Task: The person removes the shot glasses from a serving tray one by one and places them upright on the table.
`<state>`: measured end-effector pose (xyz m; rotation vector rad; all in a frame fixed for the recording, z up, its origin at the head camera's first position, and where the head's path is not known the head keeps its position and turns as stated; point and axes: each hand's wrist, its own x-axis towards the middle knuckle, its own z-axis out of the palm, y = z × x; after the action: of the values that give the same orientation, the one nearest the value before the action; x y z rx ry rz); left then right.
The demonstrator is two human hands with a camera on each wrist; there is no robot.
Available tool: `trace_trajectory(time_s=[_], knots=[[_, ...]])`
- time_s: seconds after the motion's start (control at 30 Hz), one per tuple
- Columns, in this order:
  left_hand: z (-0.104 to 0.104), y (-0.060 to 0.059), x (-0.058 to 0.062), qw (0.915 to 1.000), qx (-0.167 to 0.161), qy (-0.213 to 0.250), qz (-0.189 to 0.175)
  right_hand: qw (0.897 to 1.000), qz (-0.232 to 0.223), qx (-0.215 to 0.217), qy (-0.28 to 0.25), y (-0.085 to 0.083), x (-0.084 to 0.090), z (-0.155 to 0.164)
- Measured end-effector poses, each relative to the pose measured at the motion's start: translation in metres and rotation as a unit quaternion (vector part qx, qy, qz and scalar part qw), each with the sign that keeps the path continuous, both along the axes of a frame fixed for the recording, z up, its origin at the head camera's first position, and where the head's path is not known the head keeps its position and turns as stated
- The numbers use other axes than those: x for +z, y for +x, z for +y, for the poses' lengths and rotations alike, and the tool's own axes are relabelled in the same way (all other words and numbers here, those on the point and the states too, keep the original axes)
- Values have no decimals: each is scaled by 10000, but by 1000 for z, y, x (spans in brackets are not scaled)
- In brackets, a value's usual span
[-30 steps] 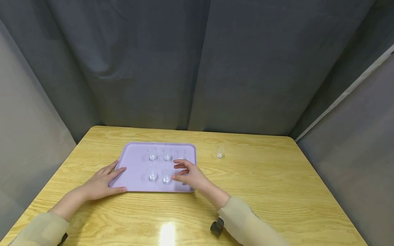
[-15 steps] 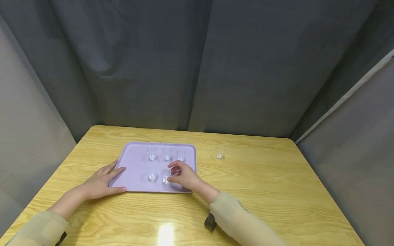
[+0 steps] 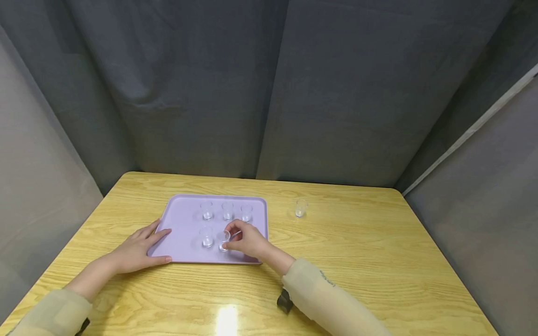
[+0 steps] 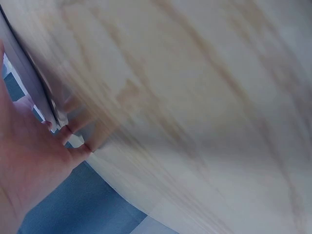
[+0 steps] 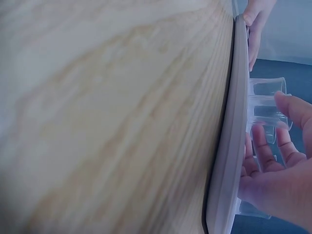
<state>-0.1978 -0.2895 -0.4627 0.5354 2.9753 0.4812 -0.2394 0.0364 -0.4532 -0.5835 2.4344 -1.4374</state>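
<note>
Purple was the tray [image 3: 182,228] on which our right hand [image 3: 249,241] held one clear cup [image 3: 223,237], fingers curled behind it, thumb in front; our left hand [image 3: 135,252] lay spread over the tray's left edge.

1. Tray [image 3: 185,242]: plain pale lilac.
2. Glasses [image 3: 207,237]: clear, colourless.
3. Worktop [image 3: 357,261]: yellow, with streaky wood grain.
4. Back curtain [image 3: 201,93]: dark slate grey.
5. Side curtains [image 3: 38,140]: paler grey.
6. Sleeves [image 3: 328,301]: beige, the right one with dark lettering [image 3: 327,279].

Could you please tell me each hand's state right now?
Left hand: open, touching the purple tray.
Right hand: closed, holding a small clear glass.
</note>
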Motion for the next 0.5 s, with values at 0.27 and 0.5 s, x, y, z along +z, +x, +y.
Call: trace_trajectory(time_s=[0.27,0.5], knots=[[0,0,-1,10000,-19,5,-32,9997,-4,160,175,4,12,8],[-1,-1,-4,9999,-74,64,97,9973,242,687,138,5,33,26]])
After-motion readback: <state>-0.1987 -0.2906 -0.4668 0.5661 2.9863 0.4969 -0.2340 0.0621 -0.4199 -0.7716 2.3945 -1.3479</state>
